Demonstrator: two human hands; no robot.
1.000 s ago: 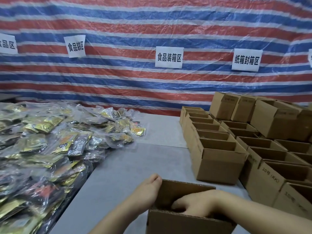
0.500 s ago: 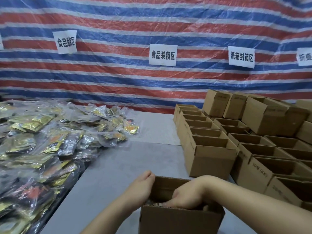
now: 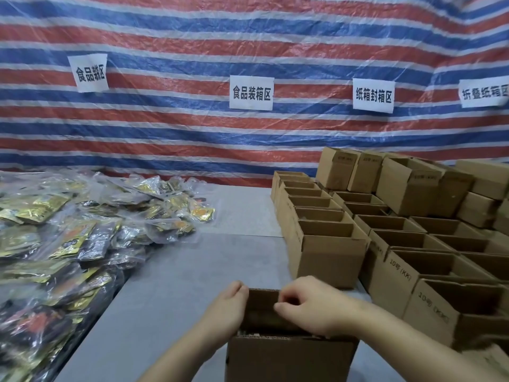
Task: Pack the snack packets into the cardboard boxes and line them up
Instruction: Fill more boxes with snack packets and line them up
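An open cardboard box [image 3: 289,359] stands at the near edge of the grey table [image 3: 192,271], right in front of me. My left hand [image 3: 230,308] lies flat against the box's left wall, fingers fairly straight. My right hand [image 3: 305,306] hovers over the opening with curled fingers, and its thumb and forefinger pinch the top edge of the far flap. A sliver of packed packets [image 3: 248,333] shows inside the box under my hands. A big heap of snack packets [image 3: 68,244] in clear plastic covers the left side of the table.
A row of open cardboard boxes [image 3: 327,255] runs away from me on the right, with more open boxes [image 3: 429,271] beside it and stacked boxes [image 3: 407,186] behind. A striped tarp with paper signs [image 3: 251,92] hangs as the back wall.
My right hand has come up out of the box and now sits at the far flap. The left hand stays on the left wall. The view has shifted left.
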